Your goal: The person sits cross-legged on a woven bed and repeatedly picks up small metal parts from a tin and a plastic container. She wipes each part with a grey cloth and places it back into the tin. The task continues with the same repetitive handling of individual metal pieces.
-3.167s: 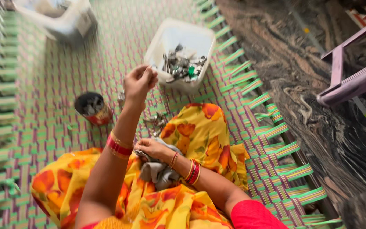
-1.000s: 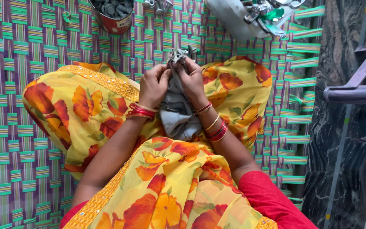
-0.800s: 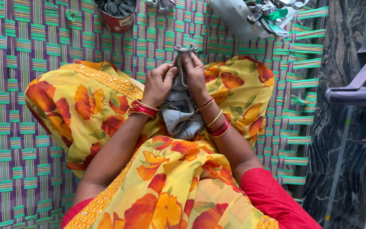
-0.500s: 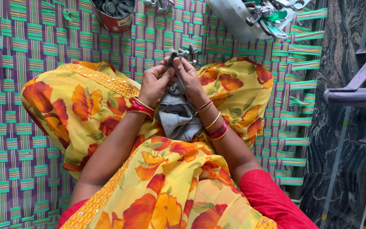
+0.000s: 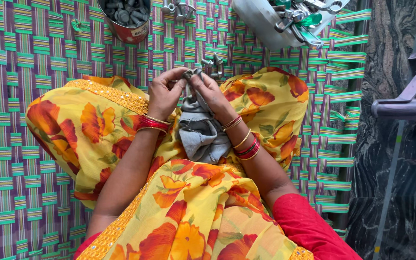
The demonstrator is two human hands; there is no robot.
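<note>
Left hand [image 5: 163, 92] and right hand [image 5: 210, 94] fingers pinch one small metal part [image 5: 188, 73] between them, grey cloth [image 5: 201, 130] trailing near.

Woven cot [image 5: 20, 58], marbled floor [image 5: 391, 43]

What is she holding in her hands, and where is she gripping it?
Both hands, left hand and right hand, pinch a small metal piece through the top of a grey cloth.

Small metal piece [image 5: 188, 74] pinched between fingertips, mostly hidden by grey cloth [image 5: 201, 132], kind unclear. Red tin [image 5: 127, 21] and white tub [image 5: 266, 21] cut off at top edge. Purple chair [image 5: 403, 103] cropped at right, possibly plastic.
</note>
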